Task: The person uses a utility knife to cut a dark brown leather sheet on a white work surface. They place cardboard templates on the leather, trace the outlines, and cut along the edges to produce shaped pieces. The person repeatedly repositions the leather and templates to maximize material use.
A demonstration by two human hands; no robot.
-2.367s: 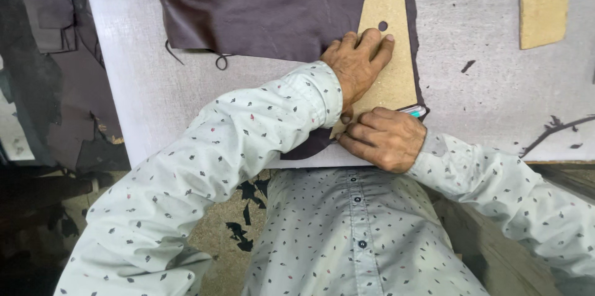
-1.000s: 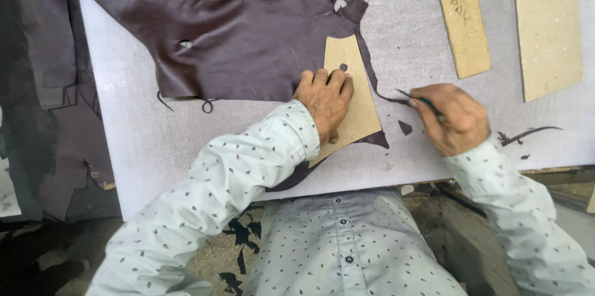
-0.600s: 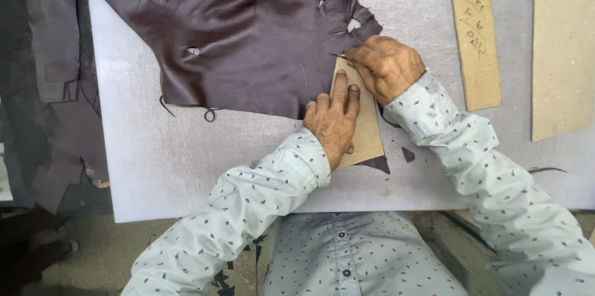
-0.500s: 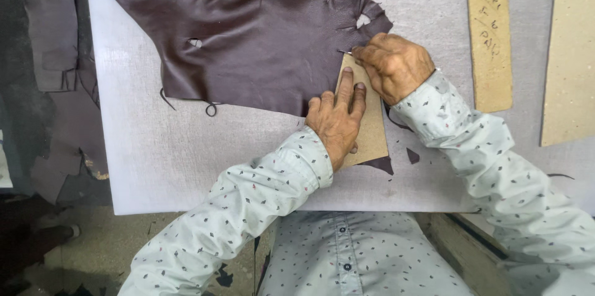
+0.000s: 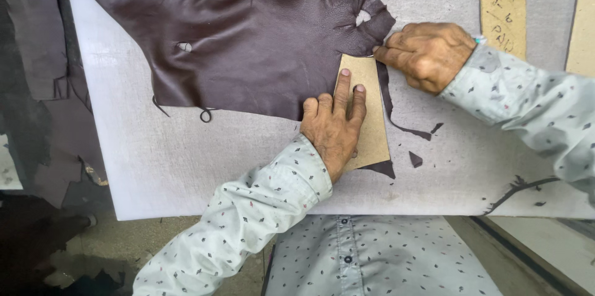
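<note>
A dark brown leather hide (image 5: 248, 35) lies spread on a grey cutting board (image 5: 173, 166). A tan cardboard template (image 5: 374, 138) rests on the hide's lower right edge. My left hand (image 5: 334, 125) presses flat on the template, fingers spread and pointing up. At the template's top right corner, where it meets the leather, my right hand (image 5: 427, 54) is clenched around a thin cutting tool. The fingers hide almost all of the tool. A cut strip of leather trails down the template's right side.
Two more tan cardboard templates (image 5: 503, 4) (image 5: 582, 17) lie at the board's upper right. Small leather scraps (image 5: 415, 159) and a thin offcut strip (image 5: 517, 190) sit at the lower right. More dark leather pieces (image 5: 37, 35) lie beyond the board's left edge.
My right hand moved from the board's right side to the template's top right corner and has stayed there. My left hand has kept pressing on the template.
</note>
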